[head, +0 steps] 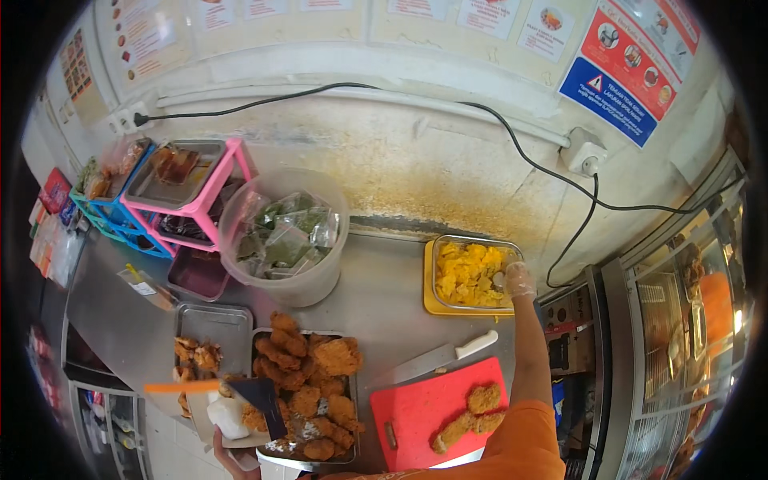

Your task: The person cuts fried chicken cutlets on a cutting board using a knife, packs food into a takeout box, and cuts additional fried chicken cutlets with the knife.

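My left hand point(227, 454), low in the view, holds an open paper food box point(201, 414) with a white rounded portion, apparently rice, and a piece of fried chicken in it. My right hand point(519, 281), in a clear plastic glove, reaches to the right end of a metal tray of scrambled egg point(469, 273); its fingertips are hard to make out, and a pale spoon-like thing lies beside them. That tray rests on a yellow base point(429, 294). Beside the box stands a tray heaped with breaded fried chicken point(306, 399). More fried pieces point(483, 398) lie on a red cutting board point(411, 414).
A knife with a white handle point(476, 345) lies above the board. Behind stand a clear tub of leafy packets point(285, 231) and a pink rack point(231, 186). A smaller metal tray point(214, 321) holds fried bits. A black cable point(528, 156) hangs along the wall; a glass display cabinet point(678, 336) is at right.
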The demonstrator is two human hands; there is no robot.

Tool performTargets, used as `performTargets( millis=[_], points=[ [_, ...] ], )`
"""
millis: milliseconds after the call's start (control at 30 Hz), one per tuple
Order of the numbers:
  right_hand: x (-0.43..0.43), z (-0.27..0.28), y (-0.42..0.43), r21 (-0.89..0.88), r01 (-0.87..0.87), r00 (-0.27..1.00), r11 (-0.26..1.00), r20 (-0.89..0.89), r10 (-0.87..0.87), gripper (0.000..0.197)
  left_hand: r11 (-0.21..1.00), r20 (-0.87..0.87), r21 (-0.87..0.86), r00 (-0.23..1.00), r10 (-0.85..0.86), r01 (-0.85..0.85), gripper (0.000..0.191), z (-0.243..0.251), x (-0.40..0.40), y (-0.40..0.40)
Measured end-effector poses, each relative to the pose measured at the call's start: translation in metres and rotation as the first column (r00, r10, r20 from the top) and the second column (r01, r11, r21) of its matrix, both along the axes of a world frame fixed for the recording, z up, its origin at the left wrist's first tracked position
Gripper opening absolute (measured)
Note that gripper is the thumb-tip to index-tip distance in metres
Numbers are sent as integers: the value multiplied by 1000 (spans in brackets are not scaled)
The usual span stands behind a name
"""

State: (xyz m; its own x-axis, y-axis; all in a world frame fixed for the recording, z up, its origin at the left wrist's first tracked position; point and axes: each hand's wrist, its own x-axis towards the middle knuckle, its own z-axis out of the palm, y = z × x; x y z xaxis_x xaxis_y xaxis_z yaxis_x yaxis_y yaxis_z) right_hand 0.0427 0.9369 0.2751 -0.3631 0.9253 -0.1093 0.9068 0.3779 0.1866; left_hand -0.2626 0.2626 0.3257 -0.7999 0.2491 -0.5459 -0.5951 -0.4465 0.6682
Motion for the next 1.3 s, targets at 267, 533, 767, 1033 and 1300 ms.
performTargets(
  millis=[267,533,767,1033,1300],
  points=[
    [46,5,65,-173,-696,543,697,508,669,23,988,-31,-148,999,42,-46,65,-13,5,60],
    [37,24,7,97,-362,922,927,181,341,17,975,-14,-167,989,147,-147,56,-15,20,90],
    [52,-60,-8,-20,45,997,999,-56,-46,22,979,-1,-203,1000,28,-28,57,8,22,112],
    [1,-58,-60,-103,-360,933,927,-53,356,20,995,-29,-92,999,-33,30,56,-6,18,97],
    [-69,-6,-78,-198,-528,843,826,-238,482,33,993,-9,-114,1000,4,-5,55,9,25,93]
  ],
)
